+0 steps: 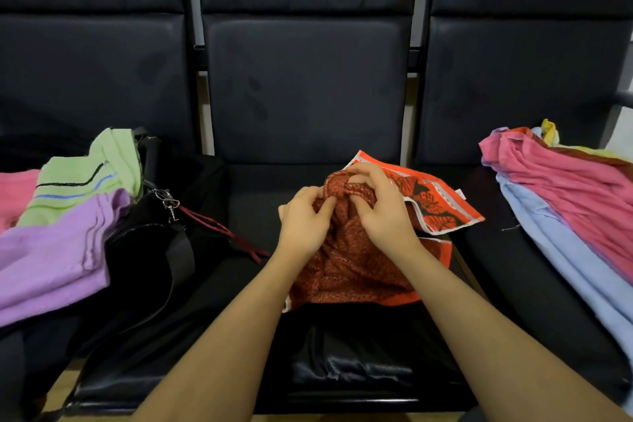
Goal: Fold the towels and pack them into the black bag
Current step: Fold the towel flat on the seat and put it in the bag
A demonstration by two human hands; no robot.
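Both hands, left hand [303, 216] and right hand [380, 207], pinch the bunched orange towel [352, 264] on the middle seat [253, 188].

Folded towels [65, 216] on bag [150, 257] left, held towel [356, 260] centre, towel pile [565, 202] right

Two bare forearms, two bare hands.
No sleeves in view along either forearm; left hand [303, 219] and right hand [380, 207] both ungloved, with short plain fingernails, wrists uncovered too.
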